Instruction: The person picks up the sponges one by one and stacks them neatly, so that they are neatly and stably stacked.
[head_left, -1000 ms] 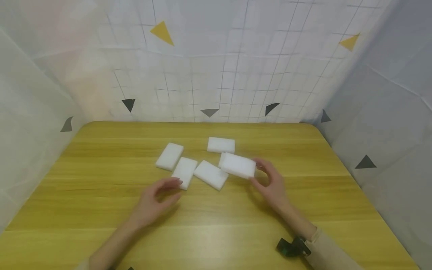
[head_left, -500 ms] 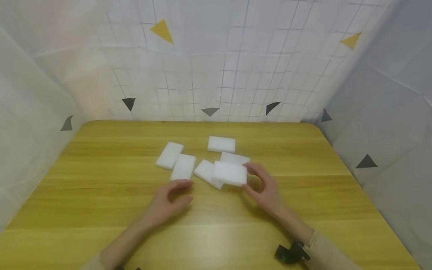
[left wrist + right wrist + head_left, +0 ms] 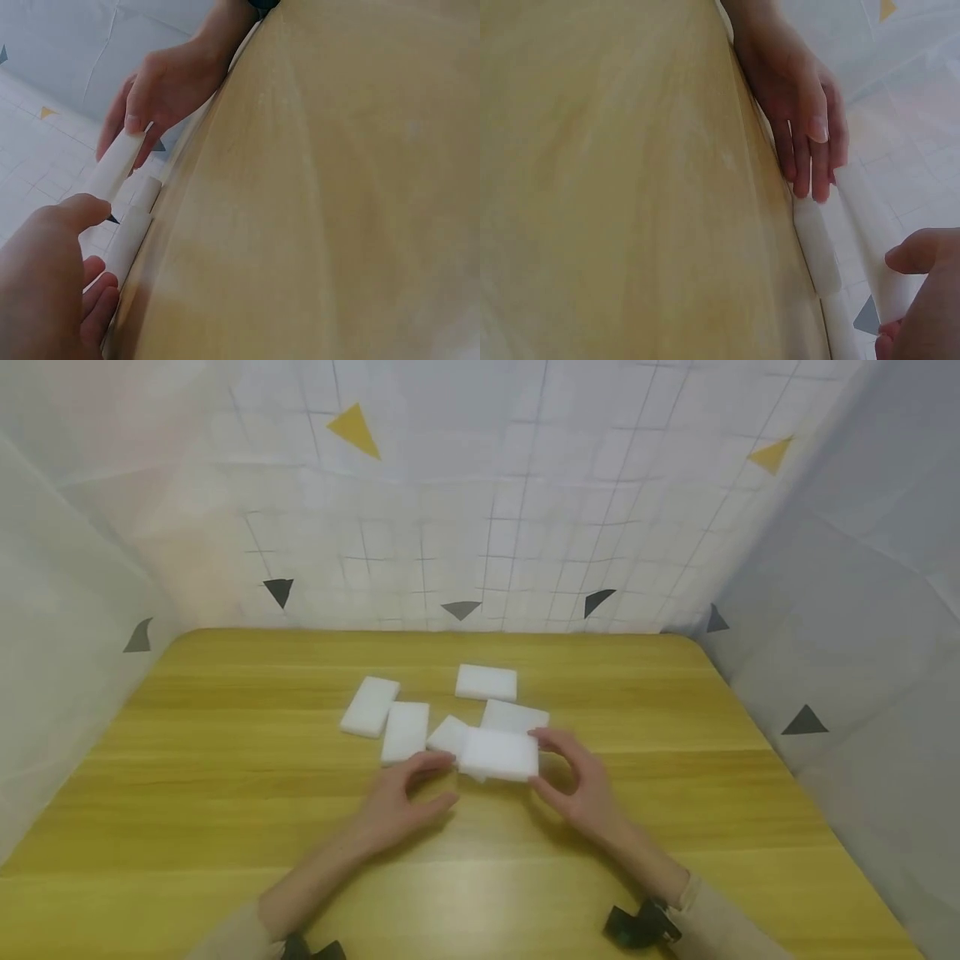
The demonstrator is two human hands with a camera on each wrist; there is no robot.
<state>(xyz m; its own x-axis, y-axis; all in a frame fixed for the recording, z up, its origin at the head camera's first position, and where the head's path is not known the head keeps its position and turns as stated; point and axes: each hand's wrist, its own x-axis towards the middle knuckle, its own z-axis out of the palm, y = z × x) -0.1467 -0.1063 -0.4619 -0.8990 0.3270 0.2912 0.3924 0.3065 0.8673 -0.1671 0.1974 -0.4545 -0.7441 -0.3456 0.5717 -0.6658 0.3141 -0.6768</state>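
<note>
My right hand (image 3: 537,760) grips a white foam block (image 3: 498,754) by its right end, thumb below and fingers above, holding it level just over the wooden table (image 3: 225,777). My left hand (image 3: 448,779) reaches its straight fingers to the block's left end and holds nothing. The left wrist view shows the right hand (image 3: 124,135) pinching the block (image 3: 116,165) edge-on. In the right wrist view the left hand's fingertips (image 3: 810,187) lie by the block's end. The held block partly hides another block (image 3: 448,734) on the table.
More white blocks lie flat behind the hands: two at the left (image 3: 370,706) (image 3: 405,732), one (image 3: 513,717) behind the held block and one (image 3: 486,682) farther back. Tiled cloth walls (image 3: 480,527) enclose the table on three sides.
My right hand has lifted the block and carried it left and nearer, over another block. My left hand has moved right to meet its left end.
</note>
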